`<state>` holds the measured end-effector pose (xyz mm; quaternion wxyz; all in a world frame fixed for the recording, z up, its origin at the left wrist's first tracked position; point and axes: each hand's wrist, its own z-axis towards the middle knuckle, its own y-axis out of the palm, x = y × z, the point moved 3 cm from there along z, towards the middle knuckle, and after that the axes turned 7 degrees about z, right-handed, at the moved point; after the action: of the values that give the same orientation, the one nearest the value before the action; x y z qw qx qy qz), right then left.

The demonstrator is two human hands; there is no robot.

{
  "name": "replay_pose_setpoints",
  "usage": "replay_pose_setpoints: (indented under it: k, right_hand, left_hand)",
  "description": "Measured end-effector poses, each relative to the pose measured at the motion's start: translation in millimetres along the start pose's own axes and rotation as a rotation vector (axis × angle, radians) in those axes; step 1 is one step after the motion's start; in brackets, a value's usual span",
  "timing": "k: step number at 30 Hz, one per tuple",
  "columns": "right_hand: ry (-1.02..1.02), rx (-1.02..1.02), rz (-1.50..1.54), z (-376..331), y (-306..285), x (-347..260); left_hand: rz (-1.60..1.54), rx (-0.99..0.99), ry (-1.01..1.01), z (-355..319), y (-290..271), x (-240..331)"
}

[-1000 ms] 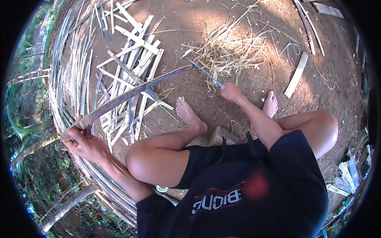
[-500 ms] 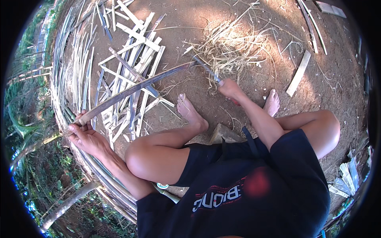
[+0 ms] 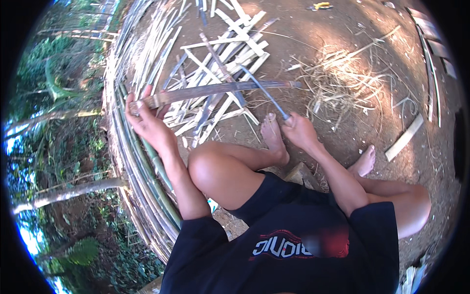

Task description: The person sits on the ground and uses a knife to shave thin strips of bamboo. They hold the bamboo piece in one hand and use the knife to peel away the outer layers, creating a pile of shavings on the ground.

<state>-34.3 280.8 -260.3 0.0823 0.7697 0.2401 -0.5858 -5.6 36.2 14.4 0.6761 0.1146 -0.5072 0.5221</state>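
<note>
Between the two hands, a dark bamboo strip is reaching across, its near end resting in the left hand. That hand is pinching the end between thumb and fingers, while the right hand is curling in a fist round the handle of a slim knife. Forward and left of the right hand, the blade is crossing the strip past its middle; whether the edge is actually touching, I cannot tell.

A slip is looking like the main danger: a hard joint could be catching the edge and suddenly freeing it, sending the blade toward the left wrist, or down toward the left foot, which is resting just left of the right hand. Since only one end is being gripped, the free end could also be twisting under pressure and turning the edge aside.

The strip's long axis is running rightward from the left hand, slanting slightly away from the body, its free end pointing toward pale shavings beyond the right hand. The knife is pointing forward and leftward, toward split strips lying beyond the left hand.
</note>
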Motion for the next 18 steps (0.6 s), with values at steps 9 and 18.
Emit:
replay_pose_setpoints:
  k: [9, 18]
  right_hand:
    - [-0.139, -0.071, -0.118, -16.4, -7.8, -22.3]
    - [0.100, 0.033, -0.157, 8.0, -13.5, 85.8]
  left_hand:
    - [0.190, -0.028, 0.144, -19.9, 1.0, 4.8]
    - [0.133, -0.111, 0.229, -18.9, 5.5, 11.2]
